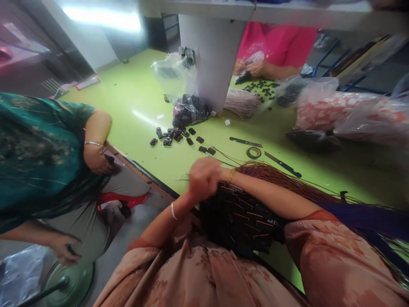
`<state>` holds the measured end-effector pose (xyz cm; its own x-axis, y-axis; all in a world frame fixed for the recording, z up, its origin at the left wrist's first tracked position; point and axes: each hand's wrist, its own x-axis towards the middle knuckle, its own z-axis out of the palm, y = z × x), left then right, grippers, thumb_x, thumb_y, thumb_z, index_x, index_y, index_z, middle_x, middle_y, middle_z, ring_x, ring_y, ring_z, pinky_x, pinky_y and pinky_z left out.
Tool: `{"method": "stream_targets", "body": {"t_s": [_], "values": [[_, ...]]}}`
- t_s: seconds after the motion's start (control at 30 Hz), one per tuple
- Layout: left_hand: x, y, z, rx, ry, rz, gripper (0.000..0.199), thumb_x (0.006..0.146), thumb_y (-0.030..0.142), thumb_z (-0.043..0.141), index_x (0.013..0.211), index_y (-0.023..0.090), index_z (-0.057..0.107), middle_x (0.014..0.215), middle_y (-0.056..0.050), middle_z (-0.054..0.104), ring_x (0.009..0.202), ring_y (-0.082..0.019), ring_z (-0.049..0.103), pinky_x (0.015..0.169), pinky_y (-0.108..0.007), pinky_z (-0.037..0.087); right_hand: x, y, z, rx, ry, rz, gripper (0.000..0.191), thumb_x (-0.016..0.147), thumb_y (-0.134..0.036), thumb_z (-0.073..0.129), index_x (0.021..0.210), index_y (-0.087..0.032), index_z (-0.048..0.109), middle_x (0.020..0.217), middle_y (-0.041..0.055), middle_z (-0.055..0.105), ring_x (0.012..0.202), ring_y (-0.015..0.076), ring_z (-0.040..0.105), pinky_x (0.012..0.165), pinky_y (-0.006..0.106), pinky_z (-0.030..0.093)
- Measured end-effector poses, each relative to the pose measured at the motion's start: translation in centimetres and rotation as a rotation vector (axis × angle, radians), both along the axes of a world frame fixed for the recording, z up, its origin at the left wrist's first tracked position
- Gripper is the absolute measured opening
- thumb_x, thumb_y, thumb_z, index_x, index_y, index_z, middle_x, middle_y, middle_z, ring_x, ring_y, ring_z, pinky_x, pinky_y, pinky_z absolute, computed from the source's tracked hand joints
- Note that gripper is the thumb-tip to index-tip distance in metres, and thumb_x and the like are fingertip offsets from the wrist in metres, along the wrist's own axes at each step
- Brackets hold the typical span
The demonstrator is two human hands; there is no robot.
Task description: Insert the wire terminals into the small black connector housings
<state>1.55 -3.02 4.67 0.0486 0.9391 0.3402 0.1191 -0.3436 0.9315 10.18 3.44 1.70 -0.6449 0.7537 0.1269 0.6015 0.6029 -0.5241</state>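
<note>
My left hand (pixel 198 187) and my right hand (pixel 211 168) are pressed together at the table's near edge, blurred by motion. Their fingers are curled, and what lies between them is hidden. Just right of them, under my right forearm, lies a heap of black connectors (pixel 239 217) with short copper-coloured strips. A bundle of brown wires (pixel 281 181) runs right from behind my right wrist. Beyond my hands, small black connector blocks (pixel 171 135) are scattered on the green table (pixel 134 94). A few thin wires (pixel 223 154) lie near my right hand.
Two dark flat blades (pixel 283 164) and a tape roll (pixel 253 152) lie beyond my right forearm. Plastic bags (pixel 191 111) stand by a grey post (pixel 211 59). More bags (pixel 345 106) lie right. One person (pixel 38 149) is at left, another (pixel 277 47) across the table.
</note>
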Motion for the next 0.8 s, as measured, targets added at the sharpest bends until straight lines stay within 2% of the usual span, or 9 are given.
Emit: {"method": "stream_targets", "body": {"t_s": [0.07, 0.13, 0.23, 0.3, 0.37, 0.43, 0.53, 0.6, 0.8], "values": [[-2.3, 3.2, -1.0, -0.001, 0.046, 0.22, 0.023, 0.079, 0.021, 0.061, 0.099, 0.02, 0.071, 0.107, -0.012, 0.063, 0.11, -0.027, 0.052, 0.105, -0.04, 0.033, 0.3, -0.1, 0.4, -0.018, -0.099, 0.087, 0.011, 0.079, -0.021, 0.056, 0.075, -0.02, 0.067, 0.064, 0.006, 0.064, 0.06, 0.0175, 0.05, 0.055, 0.03, 0.036], [-4.4, 6.6, -2.1, -0.046, 0.235, 0.33, 0.029, 0.082, 0.015, 0.052, 0.107, 0.018, 0.068, 0.109, -0.013, 0.06, 0.107, -0.026, 0.052, 0.102, -0.04, 0.035, 0.6, 0.0, 1.1, -0.063, -0.184, 0.141, 0.013, 0.082, -0.02, 0.052, 0.08, -0.016, 0.064, 0.069, 0.007, 0.065, 0.058, 0.0153, 0.049, 0.055, 0.028, 0.033], [-6.4, 10.6, -3.7, -0.032, 0.628, 0.293, 0.043, 0.079, 0.004, 0.044, 0.117, 0.016, 0.063, 0.119, -0.015, 0.054, 0.109, -0.026, 0.05, 0.098, -0.041, 0.038, 1.0, 0.2, 1.7, -0.118, -0.192, 0.089, 0.014, 0.08, -0.016, 0.049, 0.084, -0.014, 0.062, 0.075, 0.0067, 0.065, 0.062, 0.0134, 0.049, 0.059, 0.025, 0.032], [-7.0, 12.3, -4.6, 0.006, 0.831, 0.203, 0.044, 0.076, 0.0, 0.042, 0.111, 0.015, 0.065, 0.122, -0.016, 0.054, 0.11, -0.027, 0.049, 0.097, -0.042, 0.038, 1.3, 0.4, 1.7, -0.153, -0.117, 0.041, 0.012, 0.078, -0.014, 0.049, 0.079, -0.014, 0.061, 0.074, 0.0049, 0.064, 0.063, 0.012, 0.047, 0.06, 0.024, 0.031], [-7.2, 13.1, -5.0, 0.003, 0.93, 0.157, 0.04, 0.076, -0.001, 0.04, 0.101, 0.014, 0.067, 0.116, -0.017, 0.056, 0.106, -0.028, 0.05, 0.092, -0.043, 0.04, 1.6, 0.6, 1.5, -0.186, -0.022, 0.001, 0.011, 0.076, -0.013, 0.049, 0.075, -0.015, 0.06, 0.07, 0.0026, 0.062, 0.061, 0.0108, 0.045, 0.06, 0.023, 0.031], [-7.3, 13.3, -5.1, -0.019, 0.927, 0.179, 0.034, 0.079, 0.002, 0.04, 0.094, 0.014, 0.068, 0.107, -0.018, 0.058, 0.101, -0.028, 0.051, 0.087, -0.043, 0.041, 2.0, 0.7, 1.1, -0.232, 0.063, -0.032, 0.01, 0.075, -0.014, 0.049, 0.071, -0.015, 0.058, 0.067, 0.0003, 0.058, 0.059, 0.0097, 0.044, 0.059, 0.022, 0.031], [-7.5, 12.5, -4.8, -0.025, 0.801, 0.26, 0.022, 0.081, 0.009, 0.046, 0.087, 0.015, 0.066, 0.102, -0.017, 0.058, 0.103, -0.029, 0.05, 0.09, -0.045, 0.039, 2.4, 0.8, 0.7, -0.281, 0.18, -0.065, 0.008, 0.075, -0.015, 0.05, 0.07, -0.015, 0.057, 0.063, -0.0023, 0.054, 0.058, 0.0086, 0.043, 0.057, 0.021, 0.031], [-7.7, 11.3, -4.4, -0.102, 0.616, 0.286, 0.014, 0.08, 0.012, 0.051, 0.084, 0.015, 0.064, 0.097, -0.014, 0.059, 0.1, -0.027, 0.052, 0.092, -0.045, 0.04, 2.5, 0.7, 0.6, -0.289, 0.251, -0.075, 0.007, 0.075, -0.016, 0.051, 0.071, -0.015, 0.057, 0.061, -0.0035, 0.052, 0.057, 0.0082, 0.043, 0.057, 0.021, 0.031], [-7.7, 6.6, -3.8, -0.612, -0.315, 0.075, 0.023, 0.08, 0.014, 0.054, 0.102, 0.016, 0.058, 0.083, -0.004, 0.061, 0.076, -0.013, 0.061, 0.072, -0.029, 0.05, 2.5, 0.4, 0.6, -0.352, 0.408, -0.053, 0.009, 0.076, -0.021, 0.052, 0.074, -0.016, 0.059, 0.055, -0.0065, 0.045, 0.052, 0.0073, 0.037, 0.053, 0.02, 0.029]]}}
